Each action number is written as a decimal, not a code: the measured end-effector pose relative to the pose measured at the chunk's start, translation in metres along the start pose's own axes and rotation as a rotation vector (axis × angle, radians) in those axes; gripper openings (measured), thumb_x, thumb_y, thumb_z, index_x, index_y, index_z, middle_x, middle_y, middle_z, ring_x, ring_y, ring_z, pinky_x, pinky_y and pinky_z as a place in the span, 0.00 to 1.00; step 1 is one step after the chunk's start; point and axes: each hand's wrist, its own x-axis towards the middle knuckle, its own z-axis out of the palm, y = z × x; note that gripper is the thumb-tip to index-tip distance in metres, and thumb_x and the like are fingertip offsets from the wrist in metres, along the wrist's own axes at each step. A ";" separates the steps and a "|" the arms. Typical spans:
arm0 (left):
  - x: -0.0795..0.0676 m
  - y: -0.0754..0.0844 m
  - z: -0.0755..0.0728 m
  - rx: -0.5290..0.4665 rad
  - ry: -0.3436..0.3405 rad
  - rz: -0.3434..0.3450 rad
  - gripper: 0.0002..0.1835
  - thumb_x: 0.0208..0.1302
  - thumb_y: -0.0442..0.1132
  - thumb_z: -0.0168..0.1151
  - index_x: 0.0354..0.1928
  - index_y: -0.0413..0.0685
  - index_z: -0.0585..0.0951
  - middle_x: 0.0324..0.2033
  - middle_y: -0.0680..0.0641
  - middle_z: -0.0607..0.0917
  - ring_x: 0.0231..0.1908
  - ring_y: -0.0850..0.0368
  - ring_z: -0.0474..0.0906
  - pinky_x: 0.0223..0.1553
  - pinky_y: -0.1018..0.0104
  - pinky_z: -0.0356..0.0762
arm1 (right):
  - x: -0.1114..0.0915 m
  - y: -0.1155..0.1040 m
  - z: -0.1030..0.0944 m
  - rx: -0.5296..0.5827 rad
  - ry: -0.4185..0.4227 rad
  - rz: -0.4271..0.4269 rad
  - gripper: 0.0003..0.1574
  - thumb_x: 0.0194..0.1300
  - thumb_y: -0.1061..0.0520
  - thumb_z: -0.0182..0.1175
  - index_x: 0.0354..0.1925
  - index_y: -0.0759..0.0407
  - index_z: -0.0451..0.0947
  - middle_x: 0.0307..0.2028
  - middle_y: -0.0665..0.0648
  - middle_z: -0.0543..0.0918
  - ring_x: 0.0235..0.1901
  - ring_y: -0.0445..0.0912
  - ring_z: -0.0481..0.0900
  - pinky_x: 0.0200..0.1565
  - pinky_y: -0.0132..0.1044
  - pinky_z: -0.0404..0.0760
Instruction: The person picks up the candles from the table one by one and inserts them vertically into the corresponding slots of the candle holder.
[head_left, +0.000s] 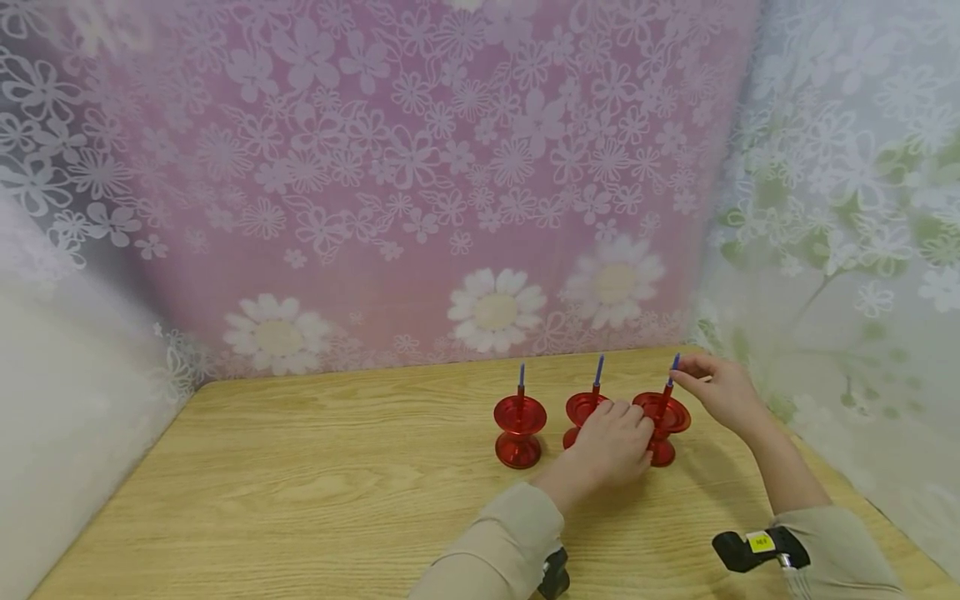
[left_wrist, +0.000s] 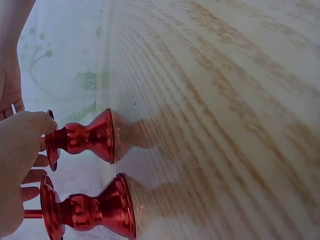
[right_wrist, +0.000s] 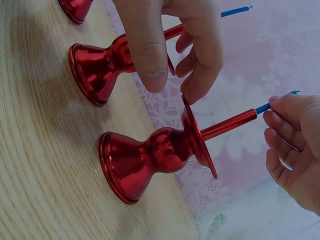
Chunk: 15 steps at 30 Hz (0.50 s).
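Three shiny red candle holders stand in a row, each with a slim blue candle upright in its red centre tube. At the right-hand candle holder [right_wrist: 167, 150], my right hand [head_left: 726, 396] pinches the blue candle [right_wrist: 262, 108] between thumb and fingers, just above the tube. My left hand [head_left: 615, 442] holds the dish rim of the same holder, a fingertip right at its edge. That hand partly hides the middle candle holder [head_left: 577, 408], whose blue candle [head_left: 599, 369] shows above it. The left candle holder [head_left: 519, 450] with its candle [head_left: 522, 374] stands apart from both hands.
The holders stand on a light wood-grain table [head_left: 315, 483], toward its back right. A pink floral curtain [head_left: 405, 167] rises behind it, with a pale floral sheet [head_left: 847, 275] along the right side. Black wrist devices [head_left: 759, 550] hang at the sleeves.
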 end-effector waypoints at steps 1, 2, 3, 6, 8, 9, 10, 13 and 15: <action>0.000 0.000 0.000 0.000 -0.002 -0.001 0.17 0.66 0.59 0.48 0.49 0.61 0.74 0.44 0.60 0.73 0.47 0.64 0.67 0.52 0.71 0.64 | 0.000 0.000 0.000 -0.002 -0.002 -0.001 0.19 0.68 0.51 0.54 0.42 0.67 0.78 0.38 0.65 0.81 0.40 0.57 0.75 0.33 0.40 0.73; 0.000 0.000 0.000 0.000 -0.004 -0.001 0.17 0.66 0.59 0.48 0.49 0.61 0.74 0.44 0.60 0.73 0.47 0.64 0.67 0.52 0.71 0.64 | 0.000 0.001 0.000 -0.003 -0.008 -0.004 0.19 0.69 0.52 0.53 0.42 0.68 0.77 0.38 0.65 0.81 0.40 0.57 0.75 0.33 0.40 0.73; 0.000 0.000 0.000 0.000 -0.005 -0.001 0.17 0.66 0.59 0.48 0.49 0.61 0.74 0.44 0.60 0.73 0.47 0.64 0.67 0.52 0.71 0.64 | 0.000 0.001 0.000 -0.007 -0.010 -0.007 0.19 0.69 0.52 0.53 0.43 0.68 0.77 0.38 0.65 0.81 0.40 0.57 0.75 0.33 0.40 0.73; 0.001 0.000 0.001 0.005 -0.009 0.000 0.17 0.66 0.59 0.48 0.49 0.62 0.75 0.44 0.60 0.73 0.47 0.64 0.67 0.51 0.71 0.64 | 0.000 0.001 0.001 -0.019 -0.015 -0.025 0.18 0.69 0.52 0.53 0.43 0.68 0.77 0.38 0.65 0.81 0.39 0.57 0.75 0.33 0.41 0.73; 0.001 0.000 0.001 0.011 -0.013 -0.001 0.17 0.66 0.59 0.48 0.50 0.62 0.74 0.44 0.60 0.73 0.47 0.64 0.67 0.52 0.71 0.64 | 0.000 0.001 0.001 -0.030 -0.009 -0.043 0.17 0.69 0.53 0.53 0.42 0.67 0.77 0.37 0.64 0.81 0.39 0.57 0.76 0.32 0.41 0.74; 0.002 0.000 0.001 0.013 -0.015 -0.001 0.18 0.66 0.59 0.48 0.50 0.62 0.74 0.44 0.60 0.73 0.47 0.64 0.67 0.52 0.71 0.64 | 0.000 0.001 0.001 -0.035 -0.002 -0.052 0.16 0.68 0.54 0.54 0.41 0.67 0.77 0.37 0.64 0.81 0.38 0.57 0.76 0.32 0.40 0.74; 0.002 0.000 0.001 0.015 -0.017 -0.002 0.18 0.66 0.60 0.48 0.50 0.62 0.74 0.44 0.60 0.73 0.47 0.64 0.67 0.52 0.71 0.64 | 0.000 0.001 0.002 -0.039 0.005 -0.061 0.14 0.68 0.55 0.55 0.41 0.66 0.77 0.36 0.63 0.81 0.37 0.56 0.77 0.32 0.39 0.74; 0.002 0.000 0.001 0.020 -0.021 -0.004 0.18 0.66 0.60 0.47 0.51 0.62 0.74 0.45 0.61 0.73 0.48 0.64 0.67 0.53 0.71 0.63 | 0.000 0.003 0.003 -0.042 0.024 -0.086 0.11 0.67 0.55 0.56 0.38 0.64 0.78 0.35 0.60 0.81 0.35 0.49 0.77 0.32 0.36 0.74; 0.002 0.000 0.001 0.024 -0.021 -0.004 0.18 0.66 0.60 0.47 0.51 0.62 0.74 0.46 0.61 0.73 0.48 0.64 0.67 0.53 0.71 0.63 | 0.000 0.004 0.003 -0.041 0.037 -0.097 0.10 0.66 0.56 0.57 0.37 0.63 0.78 0.34 0.59 0.81 0.33 0.42 0.76 0.32 0.33 0.74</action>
